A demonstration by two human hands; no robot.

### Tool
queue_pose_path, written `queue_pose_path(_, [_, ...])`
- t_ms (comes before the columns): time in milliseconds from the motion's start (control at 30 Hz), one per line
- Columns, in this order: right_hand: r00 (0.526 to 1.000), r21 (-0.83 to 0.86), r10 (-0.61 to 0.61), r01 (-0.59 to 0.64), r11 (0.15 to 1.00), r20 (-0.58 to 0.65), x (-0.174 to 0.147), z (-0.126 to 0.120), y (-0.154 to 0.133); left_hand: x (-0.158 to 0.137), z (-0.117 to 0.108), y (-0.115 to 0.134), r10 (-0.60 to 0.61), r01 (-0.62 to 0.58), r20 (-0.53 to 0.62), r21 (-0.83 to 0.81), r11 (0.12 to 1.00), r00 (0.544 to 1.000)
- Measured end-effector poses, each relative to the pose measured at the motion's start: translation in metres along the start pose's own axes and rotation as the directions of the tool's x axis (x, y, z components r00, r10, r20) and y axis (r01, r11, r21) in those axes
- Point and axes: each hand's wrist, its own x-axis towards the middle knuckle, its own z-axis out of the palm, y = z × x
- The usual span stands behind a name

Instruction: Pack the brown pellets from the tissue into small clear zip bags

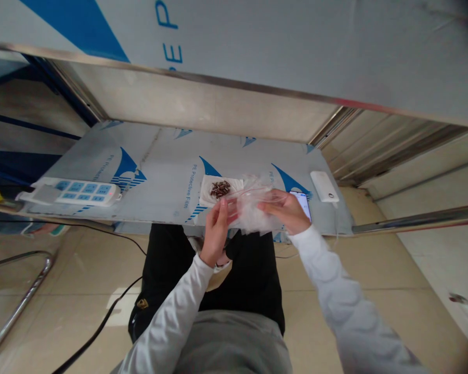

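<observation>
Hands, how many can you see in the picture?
2. The left hand holds the left side of the clear plastic, near the little metal pieces. The right hand holds its right side, beside the phone. I see no others.

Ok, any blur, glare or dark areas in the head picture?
Head view: the clear plastic looks hazy, its layers hard to separate; head view: a bright patch shows on the floor at left; head view: the top right corner fades to dark.
</observation>
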Motion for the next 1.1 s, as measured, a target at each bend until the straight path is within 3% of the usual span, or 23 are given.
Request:
queue_pose_path(133, [0.997, 0.0, -0.007, 0.008, 1.0, -0.071, -0.013, 0.043, 0.02, -0.015, 0.0, 0.002, 0.041, -0.039, -0.015, 0.153, 0.987, 0.999])
queue_pose_path(200, [0.99, -0.073, -0.084, 0.076, 0.994, -0.115, -0.012, 0.053, 0.03, -0.019, -0.007, -0.001, 0.083, -0.057, -0.091, 0.26, 0.964, 0.992])
queue_pose_path(300, [0.977, -0.183, -0.194, 0.177, 0.967, -0.084, -0.012, 0.06, 0.037, -0.02, -0.016, -0.008, 0.117, -0.056, -0.157, 0.349, 0.935, 0.981])
queue_pose_path(400, [0.968, -0.241, -0.246, 0.225, 0.944, -0.058, -0.017, 0.068, 0.039, -0.021, -0.017, -0.01, 0.12, -0.081, -0.086, 0.369, 0.926, 0.989])
queue_pose_path(467, [0.975, -0.218, -0.218, 0.202, 0.955, -0.049, -0.02, 0.072, 0.043, -0.02, -0.015, -0.008, 0.095, -0.11, 0.06, 0.34, 0.934, 0.994])
queue_pose_path(567, [0.981, -0.106, -0.186, 0.19, 0.976, 0.052, -0.015, 0.068, 0.053, -0.018, -0.018, -0.001, -0.006, -0.075, 0.288, 0.269, 0.96, 0.958])
queue_pose_path(633, [0.97, -0.061, -0.202, 0.212, 0.975, 0.135, 0.0, 0.051, 0.059, -0.017, -0.024, 0.002, -0.051, -0.023, 0.278, 0.258, 0.966, 0.959])
queue_pose_path(700, [0.974, -0.164, -0.197, 0.214, 0.963, 0.116, 0.027, 0.024, 0.063, -0.017, -0.034, 0.004, -0.062, 0.014, 0.176, 0.262, 0.965, 0.982])
queue_pose_path(767, [0.983, -0.498, -0.179, 0.137, 0.857, -0.038, 0.06, -0.007, 0.067, -0.017, -0.043, 0.006, -0.061, 0.037, 0.088, 0.254, 0.966, 0.994])
queue_pose_path(833, [0.995, -0.832, -0.092, 0.015, 0.554, -0.044, 0.092, -0.033, 0.071, -0.018, -0.052, 0.007, -0.056, 0.046, 0.038, 0.229, 0.972, 0.998])
queue_pose_path(900, [1.0, -0.902, -0.018, -0.013, 0.432, -0.023, 0.117, -0.047, 0.076, -0.019, -0.057, 0.008, -0.046, 0.043, 0.009, 0.21, 0.977, 0.999])
queue_pose_path(1100, [0.994, -0.935, 0.093, -0.078, 0.345, -0.048, 0.146, -0.055, 0.08, -0.015, -0.063, 0.01, -0.036, 0.032, 0.011, 0.233, 0.972, 0.999])
